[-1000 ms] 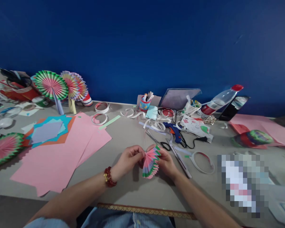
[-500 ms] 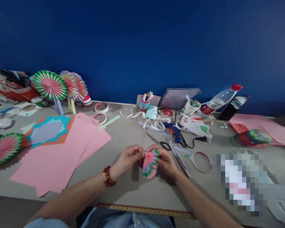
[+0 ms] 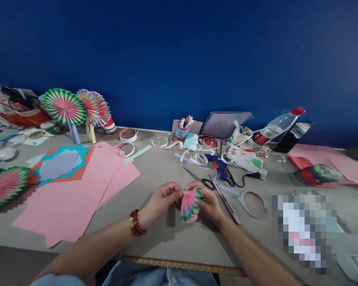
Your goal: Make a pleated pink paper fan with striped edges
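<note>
A small pleated paper fan [image 3: 191, 205], pink and lilac with a green zigzag edge, is held over the near part of the table between both hands. My left hand [image 3: 166, 198] pinches its narrow gathered end between thumb and fingers. My right hand [image 3: 207, 200] grips it from the other side, its fingertips partly hidden behind the pleats. Just beyond my right hand lie scissors [image 3: 207, 183] with black handles and a long slim cutter-like tool [image 3: 226, 200].
Pink paper sheets [image 3: 65, 206] and smaller coloured sheets lie left, near finished paper fans [image 3: 65, 106]. Tape rolls [image 3: 125, 149], a blue glue gun [image 3: 220, 165], a pen cup [image 3: 182, 130] and a tilted bottle [image 3: 279, 127] stand or lie farther back. A white ring [image 3: 254, 205] lies right.
The pleated fan has opened out slightly and shifted a little to the right between my fingers. Both hands keep nearly the same place.
</note>
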Demonstrator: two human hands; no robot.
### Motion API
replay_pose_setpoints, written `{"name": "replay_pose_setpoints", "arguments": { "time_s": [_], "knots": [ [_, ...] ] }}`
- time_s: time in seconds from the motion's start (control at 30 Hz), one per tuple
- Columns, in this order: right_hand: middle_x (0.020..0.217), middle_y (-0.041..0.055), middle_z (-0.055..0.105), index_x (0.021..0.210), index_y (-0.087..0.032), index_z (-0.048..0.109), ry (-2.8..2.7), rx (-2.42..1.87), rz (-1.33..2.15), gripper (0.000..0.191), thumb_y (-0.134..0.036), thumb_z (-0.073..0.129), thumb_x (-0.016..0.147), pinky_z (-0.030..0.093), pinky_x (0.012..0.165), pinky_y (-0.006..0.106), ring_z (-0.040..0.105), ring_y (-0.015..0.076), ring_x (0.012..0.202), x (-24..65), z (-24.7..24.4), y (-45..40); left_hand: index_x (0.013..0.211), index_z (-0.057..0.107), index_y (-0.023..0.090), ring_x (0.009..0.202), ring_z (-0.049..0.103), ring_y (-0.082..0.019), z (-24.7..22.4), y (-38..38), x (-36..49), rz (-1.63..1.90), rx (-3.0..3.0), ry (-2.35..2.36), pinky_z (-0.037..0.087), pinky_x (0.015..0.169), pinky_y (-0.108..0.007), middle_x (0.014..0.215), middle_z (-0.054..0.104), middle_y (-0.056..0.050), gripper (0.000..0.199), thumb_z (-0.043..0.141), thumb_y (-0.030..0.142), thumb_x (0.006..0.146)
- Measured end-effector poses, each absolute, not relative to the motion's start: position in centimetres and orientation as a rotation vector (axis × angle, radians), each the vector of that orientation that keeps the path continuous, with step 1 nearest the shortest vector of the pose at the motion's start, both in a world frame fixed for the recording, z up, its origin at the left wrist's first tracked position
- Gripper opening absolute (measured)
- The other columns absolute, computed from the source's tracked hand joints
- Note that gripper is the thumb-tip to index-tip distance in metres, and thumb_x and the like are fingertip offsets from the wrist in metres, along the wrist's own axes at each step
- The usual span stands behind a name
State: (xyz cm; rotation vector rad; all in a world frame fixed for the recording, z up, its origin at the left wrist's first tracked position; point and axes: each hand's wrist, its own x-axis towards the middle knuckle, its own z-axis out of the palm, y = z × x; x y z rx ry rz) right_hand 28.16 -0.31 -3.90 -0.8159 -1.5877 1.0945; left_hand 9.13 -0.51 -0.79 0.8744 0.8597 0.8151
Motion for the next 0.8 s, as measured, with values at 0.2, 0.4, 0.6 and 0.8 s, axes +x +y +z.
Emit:
{"name": "replay_pose_setpoints", "arguments": {
  "time_s": [0.2,0.4,0.6,0.8],
  "knots": [
    [0.083,0.0071,0.069,0.073,-0.022,0.071,-1.610,-0.813,1.086,0.027,-0.044,0.068,0.087,0.050,0.073,0.036,0.062,0.0214,0.078,28.10,-3.57,-0.27,0.071,0.059,0.015,0.052,0.055,-0.010,-0.67,-0.61,9.19,0.822,0.851,0.873,0.041,0.052,-0.020,0.059,0.060,0.002,0.042,0.079,0.052,0.068],
    [0.083,0.0085,0.070,0.075,-0.023,0.072,-1.615,-0.796,1.115,0.028,-0.048,0.067,0.086,0.050,0.071,0.039,0.062,0.0239,0.077,28.28,-3.64,-0.19,0.069,0.059,0.015,0.052,0.054,-0.010,-0.75,-0.56,9.15,0.813,0.855,0.875,0.040,0.051,-0.020,0.058,0.058,0.002,0.038,0.077,0.048,0.069],
    [0.085,0.0080,0.070,0.082,-0.022,0.072,-1.621,-0.767,1.133,0.029,-0.049,0.065,0.088,0.051,0.073,0.039,0.063,0.0239,0.077,28.30,-3.52,-0.18,0.070,0.059,0.015,0.053,0.054,-0.009,-0.87,-0.50,8.99,0.794,0.825,0.874,0.040,0.052,-0.019,0.059,0.058,0.002,0.037,0.078,0.047,0.069],
    [0.088,0.0078,0.070,0.087,-0.023,0.073,-1.717,-0.708,1.042,0.019,-0.036,0.060,0.093,0.051,0.072,0.038,0.064,0.0238,0.079,28.34,-3.35,-0.17,0.072,0.060,0.015,0.054,0.056,-0.010,-0.96,-0.54,8.92,0.775,0.776,0.861,0.040,0.053,-0.020,0.061,0.061,0.001,0.035,0.078,0.046,0.069]
  ]
}}
